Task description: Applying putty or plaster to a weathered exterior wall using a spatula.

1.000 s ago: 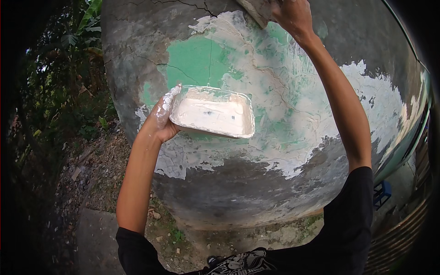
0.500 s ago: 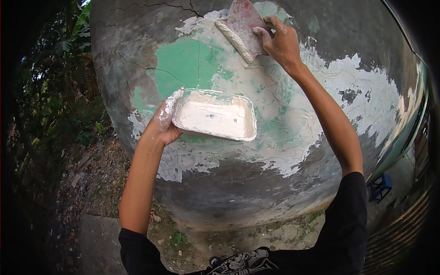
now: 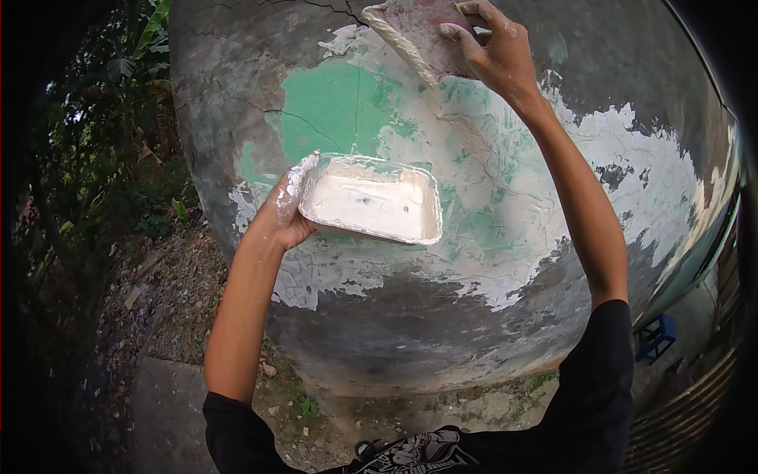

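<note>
My left hand [image 3: 289, 212] is smeared with white and grips one end of a clear plastic tub [image 3: 432, 209]. White putty [image 3: 363, 207] coats and partly fills the tub, which is tilted toward me in front of the wall. At the top of the view, my right hand [image 3: 505, 54] pinches a thin, reddish flat spreader [image 3: 436, 39] between thumb and fingers. A thick bead of putty [image 3: 401, 46] runs along the spreader's lower left edge, at the wall [image 3: 482, 150]. The spreader's upper part is cut off by the frame.
The wall is dark grey, with a bare green patch [image 3: 324, 110], white filler around it and cracks at the upper left. Plants [image 3: 118, 118] and rubble ground [image 3: 170, 284] lie to the left. A blue stool [image 3: 655, 338] and corrugated sheets [image 3: 687, 411] are at the right.
My right hand and the spreader have moved up along the wall. The wall has shifted slightly right in view. My left hand still holds the tub in nearly the same place.
</note>
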Demonstrator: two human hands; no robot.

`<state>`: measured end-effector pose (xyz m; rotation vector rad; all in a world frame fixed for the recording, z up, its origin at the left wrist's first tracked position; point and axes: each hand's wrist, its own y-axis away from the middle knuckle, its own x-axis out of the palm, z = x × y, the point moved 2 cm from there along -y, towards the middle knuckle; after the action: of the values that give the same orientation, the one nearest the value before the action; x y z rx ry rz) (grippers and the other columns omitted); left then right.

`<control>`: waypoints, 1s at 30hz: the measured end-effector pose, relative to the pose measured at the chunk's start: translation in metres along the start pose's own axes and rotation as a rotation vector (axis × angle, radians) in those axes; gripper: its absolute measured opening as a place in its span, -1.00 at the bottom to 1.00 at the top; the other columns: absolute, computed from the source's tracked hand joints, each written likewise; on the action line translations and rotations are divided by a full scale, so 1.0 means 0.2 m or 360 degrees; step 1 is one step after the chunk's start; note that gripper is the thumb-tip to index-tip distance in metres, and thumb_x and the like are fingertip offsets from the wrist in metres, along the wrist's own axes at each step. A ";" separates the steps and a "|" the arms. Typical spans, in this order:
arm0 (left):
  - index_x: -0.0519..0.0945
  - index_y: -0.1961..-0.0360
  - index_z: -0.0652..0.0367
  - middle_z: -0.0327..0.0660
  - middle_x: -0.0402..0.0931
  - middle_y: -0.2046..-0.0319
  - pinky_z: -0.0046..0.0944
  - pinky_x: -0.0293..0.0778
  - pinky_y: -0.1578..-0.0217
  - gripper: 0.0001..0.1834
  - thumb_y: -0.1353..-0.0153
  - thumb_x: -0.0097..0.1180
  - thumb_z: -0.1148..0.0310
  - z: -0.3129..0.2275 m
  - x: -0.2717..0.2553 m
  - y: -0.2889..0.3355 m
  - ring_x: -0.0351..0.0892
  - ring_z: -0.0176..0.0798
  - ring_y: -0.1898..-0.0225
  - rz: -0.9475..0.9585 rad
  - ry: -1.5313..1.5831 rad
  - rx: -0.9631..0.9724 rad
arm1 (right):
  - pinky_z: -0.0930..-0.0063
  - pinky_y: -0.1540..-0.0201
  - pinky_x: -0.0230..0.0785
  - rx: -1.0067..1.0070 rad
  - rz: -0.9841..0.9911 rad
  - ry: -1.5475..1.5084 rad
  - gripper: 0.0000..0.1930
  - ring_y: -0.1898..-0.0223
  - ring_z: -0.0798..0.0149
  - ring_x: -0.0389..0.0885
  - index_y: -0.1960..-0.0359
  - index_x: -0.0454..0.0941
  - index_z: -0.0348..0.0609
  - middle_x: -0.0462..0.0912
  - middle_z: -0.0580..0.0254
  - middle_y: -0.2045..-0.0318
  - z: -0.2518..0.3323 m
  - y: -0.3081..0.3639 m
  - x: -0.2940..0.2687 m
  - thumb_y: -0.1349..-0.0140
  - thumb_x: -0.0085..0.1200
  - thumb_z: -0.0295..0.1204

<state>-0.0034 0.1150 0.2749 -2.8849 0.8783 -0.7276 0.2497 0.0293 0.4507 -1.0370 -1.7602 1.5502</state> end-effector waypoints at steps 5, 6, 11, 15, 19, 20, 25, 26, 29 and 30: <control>0.40 -0.04 0.32 -0.06 0.54 0.11 -0.33 0.68 0.28 -0.48 -0.29 -0.01 0.06 0.00 0.04 -0.02 0.65 -0.21 0.22 0.0043 -0.0029 -0.0011 | 0.13 0.28 0.41 -0.0269 0.0217 0.0265 -0.74 0.34 -0.15 0.60 0.20 0.46 -0.24 0.61 -0.11 0.42 -0.10 0.00 0.10 -0.10 0.16 -0.43; 0.40 -0.04 0.31 -0.06 0.54 0.11 -0.32 0.68 0.28 -0.48 -0.29 -0.01 0.06 0.00 0.04 -0.02 0.65 -0.20 0.21 0.0033 -0.0025 -0.0008 | 0.13 0.28 0.41 -0.0326 0.0104 0.0372 -0.74 0.34 -0.13 0.60 0.20 0.45 -0.25 0.62 -0.11 0.42 -0.11 -0.01 0.07 -0.10 0.15 -0.44; 0.40 -0.04 0.32 -0.05 0.54 0.10 -0.29 0.68 0.27 -0.48 -0.28 0.00 0.06 0.00 0.05 -0.01 0.65 -0.20 0.20 -0.0008 0.0012 -0.0009 | 0.21 0.32 0.44 0.0060 -0.0061 0.0294 -0.75 0.34 -0.03 0.64 0.22 0.45 -0.26 0.66 -0.03 0.40 -0.13 -0.07 -0.13 -0.09 0.16 -0.43; 0.41 -0.03 0.33 -0.04 0.54 0.09 -0.29 0.67 0.23 -0.48 -0.29 0.00 0.06 0.03 0.03 -0.07 0.64 -0.20 0.17 0.0044 0.0000 -0.0023 | 0.46 0.26 0.56 -0.0109 0.0125 0.0302 -0.66 0.26 0.21 0.71 0.13 0.54 -0.27 0.69 0.05 0.25 -0.17 0.06 -0.15 -0.08 0.26 -0.40; 0.41 -0.04 0.33 -0.04 0.54 0.07 -0.26 0.65 0.18 -0.47 -0.29 -0.02 0.05 0.06 0.07 -0.06 0.63 -0.18 0.15 0.0073 0.0004 -0.0072 | 0.22 0.44 0.44 -0.0392 0.0504 0.0202 -0.73 0.49 -0.01 0.62 0.18 0.41 -0.18 0.67 0.05 0.39 -0.04 0.32 0.02 -0.12 0.15 -0.41; 0.41 -0.04 0.33 -0.04 0.54 0.07 -0.26 0.65 0.18 -0.47 -0.29 -0.02 0.05 0.07 0.08 -0.07 0.63 -0.18 0.15 0.0084 0.0002 -0.0085 | 0.21 0.46 0.43 -0.0332 0.0630 0.0257 -0.74 0.49 0.00 0.62 0.17 0.40 -0.17 0.68 0.09 0.39 -0.04 0.38 0.06 -0.13 0.14 -0.42; 0.42 -0.05 0.32 -0.05 0.54 0.07 -0.25 0.64 0.16 -0.45 -0.30 -0.03 0.03 0.10 0.06 -0.07 0.63 -0.18 0.14 0.0068 -0.0010 -0.0066 | 0.25 0.49 0.45 -0.0321 0.0727 0.0412 -0.77 0.48 0.07 0.63 0.19 0.44 -0.09 0.68 0.18 0.39 -0.07 0.36 0.06 -0.11 0.16 -0.50; 0.42 -0.05 0.32 -0.05 0.54 0.07 -0.25 0.64 0.16 -0.45 -0.30 -0.03 0.03 0.09 0.06 -0.07 0.63 -0.18 0.14 0.0058 -0.0009 -0.0055 | 0.26 0.48 0.46 -0.0354 0.0687 0.0478 -0.77 0.48 0.07 0.64 0.19 0.45 -0.08 0.68 0.20 0.39 -0.08 0.31 0.04 -0.11 0.15 -0.49; 0.41 -0.06 0.32 -0.05 0.54 0.08 -0.24 0.64 0.17 -0.46 -0.30 -0.03 0.04 0.09 0.06 -0.08 0.63 -0.18 0.15 0.0094 0.0007 -0.0095 | 0.27 0.47 0.48 -0.0452 0.0567 0.0576 -0.79 0.49 0.10 0.65 0.19 0.46 -0.05 0.69 0.23 0.40 -0.15 0.17 -0.02 -0.13 0.14 -0.46; 0.40 -0.07 0.32 -0.05 0.53 0.08 -0.23 0.64 0.17 -0.46 -0.30 -0.03 0.04 0.09 0.06 -0.08 0.63 -0.17 0.15 0.0075 0.0012 -0.0096 | 0.28 0.47 0.49 -0.0531 0.0490 0.0687 -0.77 0.47 0.10 0.65 0.16 0.46 -0.05 0.69 0.24 0.40 -0.18 0.11 -0.05 -0.13 0.14 -0.45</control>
<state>0.0215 0.1200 0.2664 -2.9042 0.9826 -0.7210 0.2888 0.0418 0.4351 -1.7295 -1.6312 1.0957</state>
